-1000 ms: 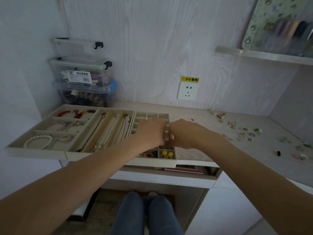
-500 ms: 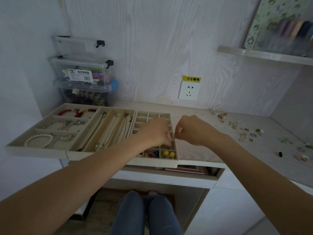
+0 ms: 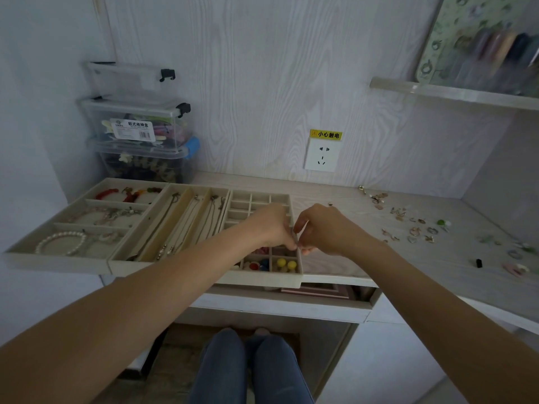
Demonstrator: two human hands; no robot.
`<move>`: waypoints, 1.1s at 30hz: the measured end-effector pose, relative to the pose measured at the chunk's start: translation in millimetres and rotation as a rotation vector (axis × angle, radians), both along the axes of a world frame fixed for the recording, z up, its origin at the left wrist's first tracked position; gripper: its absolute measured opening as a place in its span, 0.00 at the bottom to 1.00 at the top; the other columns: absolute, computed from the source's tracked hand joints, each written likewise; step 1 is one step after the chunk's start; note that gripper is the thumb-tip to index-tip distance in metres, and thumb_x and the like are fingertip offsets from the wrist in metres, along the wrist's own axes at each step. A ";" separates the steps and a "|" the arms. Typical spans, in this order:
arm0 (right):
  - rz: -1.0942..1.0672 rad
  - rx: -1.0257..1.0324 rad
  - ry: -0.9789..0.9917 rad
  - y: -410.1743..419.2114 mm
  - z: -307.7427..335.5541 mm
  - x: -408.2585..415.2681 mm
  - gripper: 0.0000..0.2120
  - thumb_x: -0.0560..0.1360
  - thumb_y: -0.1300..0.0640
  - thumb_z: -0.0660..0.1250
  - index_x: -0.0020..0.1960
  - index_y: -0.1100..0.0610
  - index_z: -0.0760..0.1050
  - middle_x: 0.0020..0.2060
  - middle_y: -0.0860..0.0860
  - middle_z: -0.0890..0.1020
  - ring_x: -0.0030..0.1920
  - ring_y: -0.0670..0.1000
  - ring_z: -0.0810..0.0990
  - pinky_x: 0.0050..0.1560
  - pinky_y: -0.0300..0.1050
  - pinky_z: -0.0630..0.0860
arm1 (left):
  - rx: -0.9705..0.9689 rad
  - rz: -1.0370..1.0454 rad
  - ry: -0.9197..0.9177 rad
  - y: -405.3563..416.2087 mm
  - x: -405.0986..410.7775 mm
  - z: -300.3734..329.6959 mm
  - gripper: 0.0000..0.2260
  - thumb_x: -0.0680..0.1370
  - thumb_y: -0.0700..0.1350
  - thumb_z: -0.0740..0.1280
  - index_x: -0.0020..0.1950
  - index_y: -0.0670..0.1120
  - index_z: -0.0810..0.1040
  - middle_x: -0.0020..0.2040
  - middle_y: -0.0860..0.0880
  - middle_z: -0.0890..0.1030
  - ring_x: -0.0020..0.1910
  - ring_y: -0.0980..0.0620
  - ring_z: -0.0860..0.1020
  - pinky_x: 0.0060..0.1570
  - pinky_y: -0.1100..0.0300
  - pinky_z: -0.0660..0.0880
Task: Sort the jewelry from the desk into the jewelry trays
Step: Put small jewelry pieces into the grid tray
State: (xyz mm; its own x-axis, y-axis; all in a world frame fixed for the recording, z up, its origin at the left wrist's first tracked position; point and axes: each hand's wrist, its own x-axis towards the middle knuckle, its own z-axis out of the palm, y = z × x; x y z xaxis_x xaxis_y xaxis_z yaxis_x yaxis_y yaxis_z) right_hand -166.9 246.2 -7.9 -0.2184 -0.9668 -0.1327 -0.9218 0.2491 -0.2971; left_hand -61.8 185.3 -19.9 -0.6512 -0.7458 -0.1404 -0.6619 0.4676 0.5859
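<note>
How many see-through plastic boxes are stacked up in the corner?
3. The bottom box sits on the desk by the wall, the middle box with the white label sits on it, and the top box is above that. None looks hidden.

Yellow warning sticker reading "小心触电" directly above the wall socket; white label reading "欧式收纳盒", with barcode, on the middle clear storage box; smaller print illegible.
</note>
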 end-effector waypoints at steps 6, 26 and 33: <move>0.000 -0.001 0.024 -0.1 0.9 0.9 0.18 0.71 0.63 0.71 0.60 0.60 0.77 0.49 0.55 0.84 0.55 0.50 0.80 0.57 0.41 0.71 | 0.004 0.003 -0.018 -1.4 -1.3 -1.6 0.12 0.70 0.40 0.73 0.52 0.39 0.82 0.46 0.44 0.82 0.47 0.49 0.79 0.49 0.57 0.75; 0.025 -0.019 0.013 1.7 1.4 2.1 0.17 0.72 0.64 0.70 0.61 0.61 0.76 0.52 0.57 0.83 0.56 0.52 0.80 0.55 0.41 0.73 | -0.089 0.093 -0.114 -6.7 -0.5 -5.1 0.12 0.70 0.42 0.72 0.32 0.44 0.70 0.29 0.49 0.70 0.31 0.53 0.71 0.33 0.60 0.69; 0.027 -0.022 -0.028 3.0 0.5 1.5 0.15 0.74 0.63 0.68 0.61 0.62 0.75 0.46 0.57 0.85 0.51 0.50 0.82 0.56 0.42 0.75 | -0.140 0.061 -0.061 -8.6 6.9 -4.2 0.11 0.71 0.45 0.73 0.50 0.42 0.82 0.46 0.45 0.83 0.45 0.49 0.81 0.48 0.55 0.78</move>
State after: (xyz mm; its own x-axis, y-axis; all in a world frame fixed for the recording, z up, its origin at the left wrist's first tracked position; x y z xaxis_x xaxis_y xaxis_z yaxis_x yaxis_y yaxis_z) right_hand -165.4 249.1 -7.4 -0.1883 -0.9751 -0.1173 -0.9195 0.2170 -0.3279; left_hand -54.9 176.7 -24.2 -0.5973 -0.7990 -0.0698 -0.7240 0.4996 0.4756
